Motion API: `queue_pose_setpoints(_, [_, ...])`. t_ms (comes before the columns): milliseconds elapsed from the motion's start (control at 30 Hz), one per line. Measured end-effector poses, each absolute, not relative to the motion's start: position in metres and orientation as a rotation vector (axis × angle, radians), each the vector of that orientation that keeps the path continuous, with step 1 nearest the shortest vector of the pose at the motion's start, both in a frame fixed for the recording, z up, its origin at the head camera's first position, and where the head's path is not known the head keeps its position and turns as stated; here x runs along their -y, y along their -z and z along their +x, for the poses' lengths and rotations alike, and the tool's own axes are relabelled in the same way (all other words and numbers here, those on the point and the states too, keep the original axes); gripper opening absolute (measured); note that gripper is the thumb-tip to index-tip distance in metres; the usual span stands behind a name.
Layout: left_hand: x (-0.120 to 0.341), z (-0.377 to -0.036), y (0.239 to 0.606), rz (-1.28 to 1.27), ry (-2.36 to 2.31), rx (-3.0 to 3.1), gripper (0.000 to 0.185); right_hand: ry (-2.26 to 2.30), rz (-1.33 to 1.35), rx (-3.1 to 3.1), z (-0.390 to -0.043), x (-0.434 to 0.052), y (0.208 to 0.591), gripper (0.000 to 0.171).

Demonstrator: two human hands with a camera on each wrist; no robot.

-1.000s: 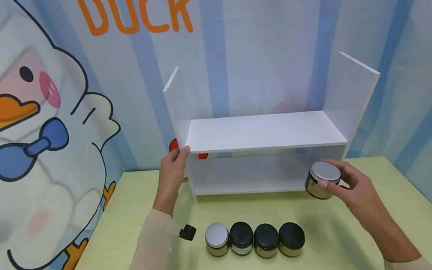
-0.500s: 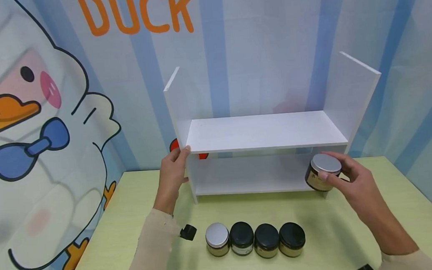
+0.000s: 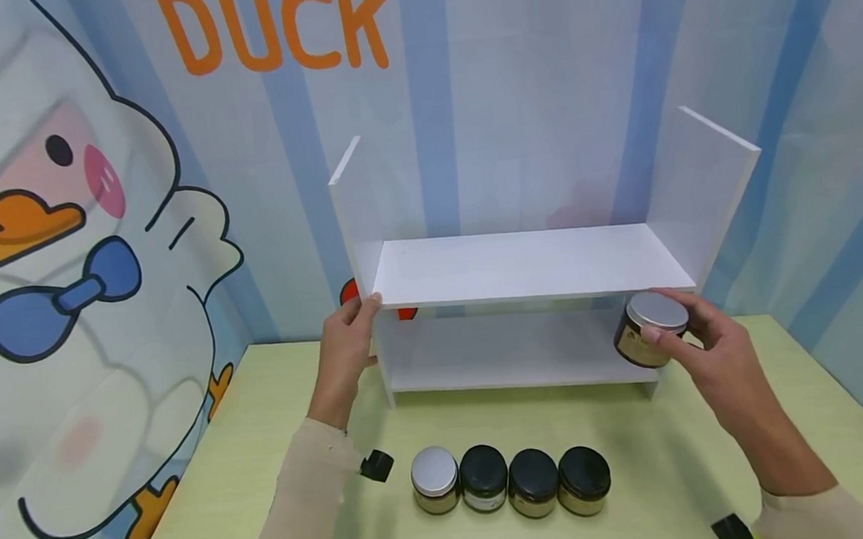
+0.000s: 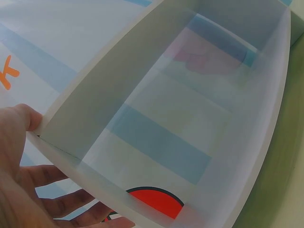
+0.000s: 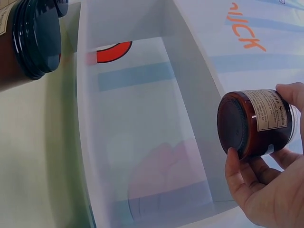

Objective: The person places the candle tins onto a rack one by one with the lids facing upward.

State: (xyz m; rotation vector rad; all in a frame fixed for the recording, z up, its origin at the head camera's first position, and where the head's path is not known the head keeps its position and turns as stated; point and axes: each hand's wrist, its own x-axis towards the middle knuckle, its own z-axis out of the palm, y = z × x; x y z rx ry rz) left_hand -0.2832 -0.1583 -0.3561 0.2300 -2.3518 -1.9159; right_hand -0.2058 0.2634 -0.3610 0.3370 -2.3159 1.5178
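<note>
We hold the silver-lidded jar (image 3: 648, 331) in our right hand (image 3: 716, 366), fingers curled round its lid and side, thumb on the near edge. The jar hangs clear of the table (image 3: 678, 469), at the right front corner of the white shelf unit (image 3: 529, 264), just below the edge of the shelf's upper board and level with the opening of the lower compartment. It is tilted, lid towards us. In the right wrist view the jar (image 5: 259, 124) shows its dark underside and a paper label, with our fingertips (image 5: 233, 164) wrapped under its rim and the shelf's lower compartment open beside it.

Our left hand (image 3: 347, 350) grips the left front corner of the shelf unit, thumb against the end of the upper board, the other fingers behind the left side panel. In the left wrist view those fingers (image 4: 61, 206) lie slightly spread against the translucent panel.

In front of the shelf unit, a row of four jars stands on the table, touching side by side: one with a silver lid (image 3: 434, 478) at the left end, then three with black lids (image 3: 533, 479). Behind the shelf unit hangs a blue striped backdrop with a cartoon duck (image 3: 63, 270).
</note>
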Motion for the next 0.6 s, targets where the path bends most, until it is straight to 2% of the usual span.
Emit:
queue_pose_setpoints(300, [0.158,-0.283,0.357,0.226,1.906,2.354,0.069,-1.487,0.218,2.345,-0.211,-0.264,0.356,0.051])
queue_pose_setpoints(600, [0.158,-0.283,0.357,0.229,1.9,2.35,0.07,-1.501,0.256,2.305,-0.216,-0.263,0.348,0.052])
